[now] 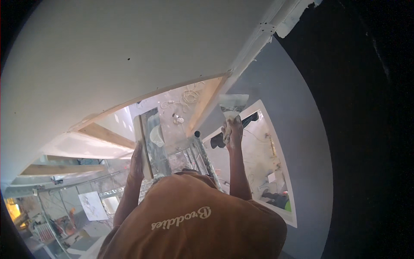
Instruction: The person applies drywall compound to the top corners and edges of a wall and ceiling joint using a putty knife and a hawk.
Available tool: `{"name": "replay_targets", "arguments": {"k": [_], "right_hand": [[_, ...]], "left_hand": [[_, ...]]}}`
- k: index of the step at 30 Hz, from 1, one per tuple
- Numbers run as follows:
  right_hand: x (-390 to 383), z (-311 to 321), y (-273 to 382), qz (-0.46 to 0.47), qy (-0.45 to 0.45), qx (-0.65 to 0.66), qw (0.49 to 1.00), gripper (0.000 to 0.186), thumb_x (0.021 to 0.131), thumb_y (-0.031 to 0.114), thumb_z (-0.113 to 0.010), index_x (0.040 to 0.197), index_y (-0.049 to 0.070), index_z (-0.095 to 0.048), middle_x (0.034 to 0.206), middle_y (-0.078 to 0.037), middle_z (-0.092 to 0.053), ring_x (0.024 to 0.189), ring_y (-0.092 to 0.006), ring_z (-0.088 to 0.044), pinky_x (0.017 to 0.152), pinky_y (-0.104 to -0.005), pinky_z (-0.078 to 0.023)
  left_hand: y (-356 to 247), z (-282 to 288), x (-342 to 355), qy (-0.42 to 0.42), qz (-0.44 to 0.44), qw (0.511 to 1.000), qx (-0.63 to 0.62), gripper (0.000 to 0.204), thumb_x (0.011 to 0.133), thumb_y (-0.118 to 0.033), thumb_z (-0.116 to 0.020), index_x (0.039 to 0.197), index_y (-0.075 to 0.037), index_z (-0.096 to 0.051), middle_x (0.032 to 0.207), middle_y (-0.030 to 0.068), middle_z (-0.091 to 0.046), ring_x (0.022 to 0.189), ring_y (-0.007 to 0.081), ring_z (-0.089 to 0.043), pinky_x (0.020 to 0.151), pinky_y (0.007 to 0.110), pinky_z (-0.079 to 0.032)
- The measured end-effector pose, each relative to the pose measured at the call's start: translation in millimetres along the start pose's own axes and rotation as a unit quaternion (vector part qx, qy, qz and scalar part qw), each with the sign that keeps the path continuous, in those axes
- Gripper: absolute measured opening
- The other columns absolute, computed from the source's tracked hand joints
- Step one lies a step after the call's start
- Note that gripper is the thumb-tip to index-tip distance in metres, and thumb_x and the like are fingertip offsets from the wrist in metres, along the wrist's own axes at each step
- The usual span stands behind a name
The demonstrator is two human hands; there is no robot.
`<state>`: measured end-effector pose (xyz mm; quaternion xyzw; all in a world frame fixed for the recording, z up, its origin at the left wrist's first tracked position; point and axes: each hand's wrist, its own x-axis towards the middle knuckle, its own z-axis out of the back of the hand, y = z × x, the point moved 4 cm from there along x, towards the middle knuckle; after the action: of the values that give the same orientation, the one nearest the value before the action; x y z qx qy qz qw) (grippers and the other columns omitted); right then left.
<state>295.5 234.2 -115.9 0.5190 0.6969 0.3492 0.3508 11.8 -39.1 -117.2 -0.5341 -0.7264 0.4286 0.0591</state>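
Observation:
On the left, my left hand (137,162) grips a long flat plastering board (152,129) by its pale wooden edge. A lump of white filler (157,136) lies on the board's smeared grey face. My right hand (233,129) is raised and closed round the handle of a wide putty knife (234,102), whose blade points up and is marked with filler. White residue coats the fingers of that hand. The knife and the board are apart. Most of my left fingers are hidden behind the board.
A large pale plasterboard surface (120,52) fills the upper left, edged by wooden beams (208,101). To the right stands a grey wall (310,142) with a white-framed opening (276,164). Metal scaffold bars (200,157) stand below. A coiled cable (189,95) lies farther down.

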Motion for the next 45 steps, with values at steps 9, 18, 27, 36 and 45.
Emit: {"name": "replay_targets", "arguments": {"k": [9, 18, 27, 36, 45], "right_hand": [[-108.8, -74.9, 14.2, 0.264, 0.197, -0.449, 0.830, 0.036, 0.097, 0.012, -0.057, 0.130, -0.001, -0.053, 0.118, -0.017, -0.061, 0.109, -0.0252, -0.060, 0.094, -0.0375, -0.049], [-93.8, -70.1, -56.7, 0.350, 0.199, -0.526, 0.749, 0.037, 0.081, -0.008, -0.054, 0.116, -0.002, -0.062, 0.132, -0.022, -0.055, 0.127, -0.0401, -0.049, 0.106, -0.0462, -0.041], [-33.9, 78.3, -101.5, -0.275, 0.069, -0.075, 0.956, 0.044, 0.097, 0.028, -0.060, 0.134, 0.006, -0.049, 0.095, -0.009, -0.060, 0.073, -0.0157, -0.060, 0.055, -0.0277, -0.051], [-136.8, -76.3, -55.1, -0.396, 0.102, -0.178, 0.895, 0.037, 0.099, 0.040, -0.056, 0.111, 0.005, -0.054, 0.077, -0.008, -0.058, 0.054, -0.0152, -0.054, 0.046, -0.0243, -0.044], [-142.1, -137.5, -65.2, -0.351, 0.271, -0.061, 0.894, 0.028, 0.097, 0.013, -0.061, 0.123, 0.008, -0.053, 0.101, -0.003, -0.061, 0.074, -0.0163, -0.064, 0.053, -0.0260, -0.052]], "left_hand": [[18.1, -15.8, 49.4, 0.110, 0.043, 0.989, -0.092, 0.045, 0.106, -0.034, -0.047, 0.143, -0.008, -0.048, 0.127, 0.0065, -0.060, 0.112, 0.0172, -0.060, 0.095, 0.034, -0.052], [-18.9, -24.8, 35.6, 0.045, -0.021, 0.998, 0.042, 0.046, 0.106, -0.036, -0.044, 0.142, -0.007, -0.049, 0.126, 0.0076, -0.059, 0.110, 0.0187, -0.060, 0.094, 0.036, -0.052], [-53.2, -8.2, 7.9, -0.007, -0.119, 0.992, -0.041, 0.056, 0.104, -0.038, -0.052, 0.150, -0.007, -0.041, 0.146, 0.0096, -0.050, 0.128, 0.0223, -0.048, 0.111, 0.037, -0.037], [-33.9, 71.3, -2.2, -0.149, -0.298, 0.924, 0.187, 0.055, 0.109, -0.036, -0.039, 0.151, -0.002, -0.035, 0.140, 0.0171, -0.048, 0.131, 0.0256, -0.044, 0.111, 0.039, -0.036], [-55.2, 10.4, -40.6, -0.132, -0.365, 0.865, 0.318, 0.044, 0.108, -0.023, -0.042, 0.144, 0.001, -0.040, 0.134, 0.0174, -0.051, 0.129, 0.0250, -0.044, 0.109, 0.037, -0.035]]}}
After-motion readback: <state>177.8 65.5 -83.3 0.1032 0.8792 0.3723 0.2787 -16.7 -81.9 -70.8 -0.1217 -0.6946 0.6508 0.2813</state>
